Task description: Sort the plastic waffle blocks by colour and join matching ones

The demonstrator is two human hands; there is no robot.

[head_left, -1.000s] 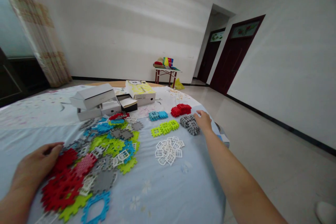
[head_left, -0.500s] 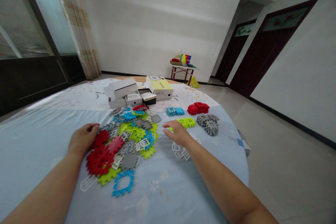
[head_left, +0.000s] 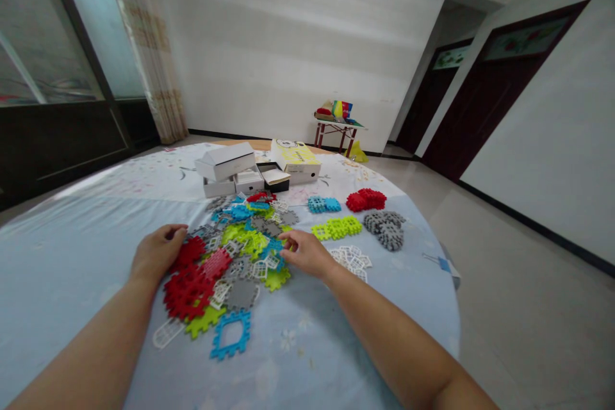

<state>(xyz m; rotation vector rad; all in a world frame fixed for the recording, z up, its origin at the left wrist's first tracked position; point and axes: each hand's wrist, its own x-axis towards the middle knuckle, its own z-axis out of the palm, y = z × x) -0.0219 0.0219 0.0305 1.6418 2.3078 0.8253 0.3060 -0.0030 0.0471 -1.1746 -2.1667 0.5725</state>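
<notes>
A mixed heap of flat plastic building tiles (head_left: 230,256), red, green, blue, grey and white, lies on the light blue cloth (head_left: 307,346). My left hand (head_left: 158,251) rests with curled fingers on the red tiles (head_left: 189,282) at the heap's left edge. My right hand (head_left: 307,253) is at the heap's right edge, fingers bent and touching the tiles there; what its fingertips hold is hidden. To the right lie sorted groups: white tiles (head_left: 354,259), green tiles (head_left: 336,228), grey tiles (head_left: 387,226), red tiles (head_left: 366,199) and blue tiles (head_left: 323,204).
Cardboard boxes (head_left: 225,165) and a yellow box (head_left: 295,159) stand behind the heap. The table edge (head_left: 449,269) curves on the right, above a tiled floor. A small red-legged table (head_left: 336,128) with colourful things stands by the far wall. Dark doors (head_left: 485,93) are at right.
My right hand has drawn back from the grey tiles at the far right to the right edge of the mixed heap. The view has swung left; my left hand stays on the red tiles.
</notes>
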